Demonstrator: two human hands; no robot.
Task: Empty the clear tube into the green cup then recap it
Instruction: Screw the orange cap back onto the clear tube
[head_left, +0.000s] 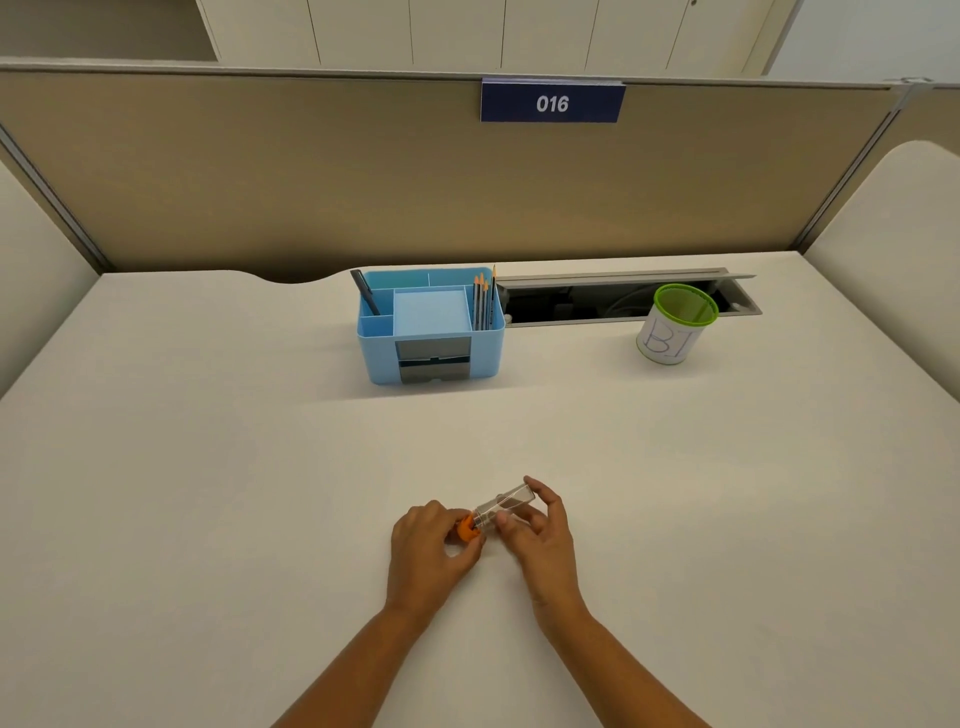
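A short clear tube (505, 506) is held just above the desk near the front middle, lying tilted with its closed end pointing up and right. My right hand (540, 530) grips its body between thumb and fingers. At the tube's lower-left mouth sits an orange cap (466, 529), pinched by the fingers of my left hand (428, 545). Whether the cap is on the tube or just off it is unclear. The green cup (675, 325), a mesh cup with a green rim and a white paper label, stands upright at the back right, far from both hands.
A light blue desk organiser (431, 327) holding a dark pen and several pencils stands at the back centre. Behind the cup an open cable tray (597, 301) is sunk into the desk. A beige partition with a "016" sign closes the back.
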